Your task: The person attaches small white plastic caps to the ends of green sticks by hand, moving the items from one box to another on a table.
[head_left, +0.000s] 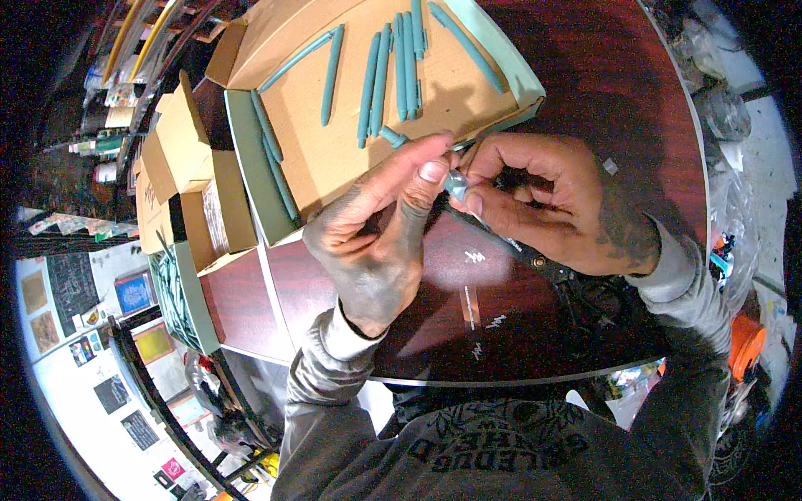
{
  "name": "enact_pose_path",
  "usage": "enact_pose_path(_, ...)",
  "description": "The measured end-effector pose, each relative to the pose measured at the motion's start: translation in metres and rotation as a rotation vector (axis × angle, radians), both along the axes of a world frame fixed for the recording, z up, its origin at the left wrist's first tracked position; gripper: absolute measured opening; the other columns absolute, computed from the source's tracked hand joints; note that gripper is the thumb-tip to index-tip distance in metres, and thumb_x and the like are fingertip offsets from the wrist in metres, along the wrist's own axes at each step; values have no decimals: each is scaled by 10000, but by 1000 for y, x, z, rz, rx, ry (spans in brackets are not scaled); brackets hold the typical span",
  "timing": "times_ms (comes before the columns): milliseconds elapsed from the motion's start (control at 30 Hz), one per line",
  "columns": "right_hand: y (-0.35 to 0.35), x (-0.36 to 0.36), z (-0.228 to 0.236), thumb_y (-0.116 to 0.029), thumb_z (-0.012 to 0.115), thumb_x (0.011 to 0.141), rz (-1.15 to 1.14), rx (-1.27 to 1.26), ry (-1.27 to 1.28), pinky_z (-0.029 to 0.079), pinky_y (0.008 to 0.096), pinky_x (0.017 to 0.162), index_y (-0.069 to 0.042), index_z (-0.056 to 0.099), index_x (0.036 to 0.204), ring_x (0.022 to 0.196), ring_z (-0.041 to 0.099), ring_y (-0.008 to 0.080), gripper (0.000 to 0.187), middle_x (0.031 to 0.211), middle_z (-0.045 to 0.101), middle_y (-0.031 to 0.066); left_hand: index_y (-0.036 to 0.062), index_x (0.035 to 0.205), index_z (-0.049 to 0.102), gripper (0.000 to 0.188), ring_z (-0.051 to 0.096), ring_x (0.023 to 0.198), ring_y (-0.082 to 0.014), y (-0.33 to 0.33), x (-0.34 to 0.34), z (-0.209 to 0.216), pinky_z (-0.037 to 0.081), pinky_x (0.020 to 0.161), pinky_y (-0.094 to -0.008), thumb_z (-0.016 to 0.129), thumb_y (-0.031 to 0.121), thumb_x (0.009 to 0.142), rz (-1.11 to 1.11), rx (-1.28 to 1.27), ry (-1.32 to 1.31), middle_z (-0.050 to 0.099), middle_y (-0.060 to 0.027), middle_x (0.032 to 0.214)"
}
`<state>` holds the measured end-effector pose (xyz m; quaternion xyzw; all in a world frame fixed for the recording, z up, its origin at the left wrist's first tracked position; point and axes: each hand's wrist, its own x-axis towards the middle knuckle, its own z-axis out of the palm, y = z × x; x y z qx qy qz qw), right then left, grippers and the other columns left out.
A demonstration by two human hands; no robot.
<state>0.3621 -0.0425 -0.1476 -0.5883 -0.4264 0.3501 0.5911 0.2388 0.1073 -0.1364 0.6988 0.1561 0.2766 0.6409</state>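
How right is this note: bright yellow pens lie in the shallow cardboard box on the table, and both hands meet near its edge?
The colour is wrong: the head view shows teal pens, not yellow, lying in the shallow cardboard box on the table. The left hand and right hand do meet near its edge.

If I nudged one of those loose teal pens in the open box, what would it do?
A teal pen would probably roll sideways across the open box, given its slim, rounded barrel, though a clip, such as some seem to have, might stop it. It likely feels stiff, since that barrel looks straight, and perhaps light, being so thin.
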Motion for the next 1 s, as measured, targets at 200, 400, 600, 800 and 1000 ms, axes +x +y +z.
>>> enact_pose_path(200, -1, 3, 11, -39, 633, 968, 40, -55, -87, 474, 193, 735, 3, 576, 992, 877, 547, 37, 75, 954, 578, 20, -39, 1160, 704, 241, 694, 879, -137, 3, -1, 3, 552, 810, -258, 694, 68, 944, -5, -26, -9, 750, -124, 982)
enact_pose_path(400, -2, 2, -3, -52, 625, 972, 39, 20, -9, 512, 258, 892, 11, 576, 996, 1094, 598, 122, 83, 1030, 607, 73, -30, 1155, 705, 231, 701, 875, -151, 2, 3, 6, 581, 788, -274, 679, 87, 958, 22, 89, -58, 745, -134, 999)
enact_pose_path(600, -3, 5, 7, -67, 632, 972, 58, -56, -68, 488, 254, 794, 6, 573, 968, 957, 567, 93, 94, 1020, 592, 78, -32, 1169, 690, 241, 718, 889, -191, 4, 2, 1, 614, 758, -293, 668, 93, 964, 19, -40, -80, 733, -160, 1032)
enact_pose_path(800, -5, 6, 2, -94, 646, 968, 59, -82, -124, 421, 234, 664, -7, 574, 941, 804, 492, 60, 117, 949, 558, 48, -38, 1188, 673, 253, 731, 881, -230, 9, 3, 5, 627, 735, -309, 657, 92, 971, 26, -79, -75, 726, -179, 1036)
enact_pose_path(1000, -6, 5, 4, -120, 660, 967, 66, -121, -101, 411, 236, 639, -13, 580, 936, 784, 497, 49, 137, 879, 556, 13, -39, 1204, 662, 268, 738, 873, -254, 12, 4, 4, 631, 731, -318, 659, 87, 968, 15, -92, -118, 727, -193, 1034)
